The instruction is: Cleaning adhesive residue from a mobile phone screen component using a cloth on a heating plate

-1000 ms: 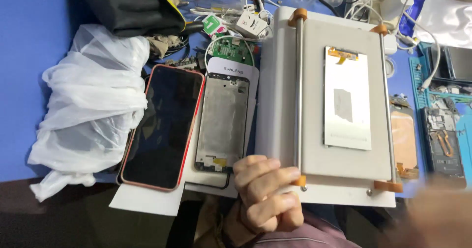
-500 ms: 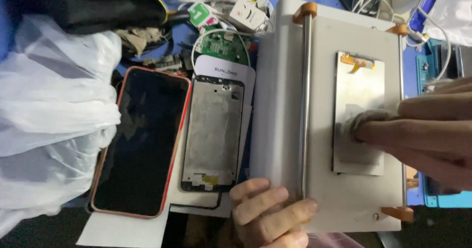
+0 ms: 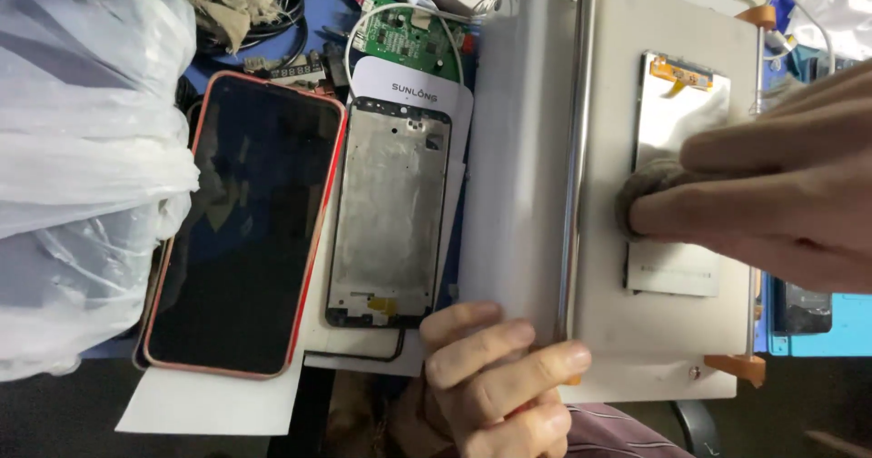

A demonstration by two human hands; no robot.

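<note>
A white flat machine (image 3: 522, 177) with a metal rod (image 3: 575, 158) along it lies in front of me. On its plate rests a silvery phone display panel (image 3: 668, 118) with an orange flex tab at the top. My right hand (image 3: 772, 186) presses a grey wad of cloth (image 3: 647, 186) against the panel. My left hand (image 3: 495, 376) rests on the machine's near edge, fingers curled over it.
Left of the machine lie a bare phone frame (image 3: 389, 213) on white paper and a black phone in a red case (image 3: 241, 222). A green circuit board (image 3: 409, 40) sits behind them. White plastic bags (image 3: 82, 167) fill the left side. A blue mat (image 3: 817, 331) shows at right.
The view has closed in on the machine. My right hand came in from the right with the cloth and now presses it on the panel. The left hand stays at the near edge.
</note>
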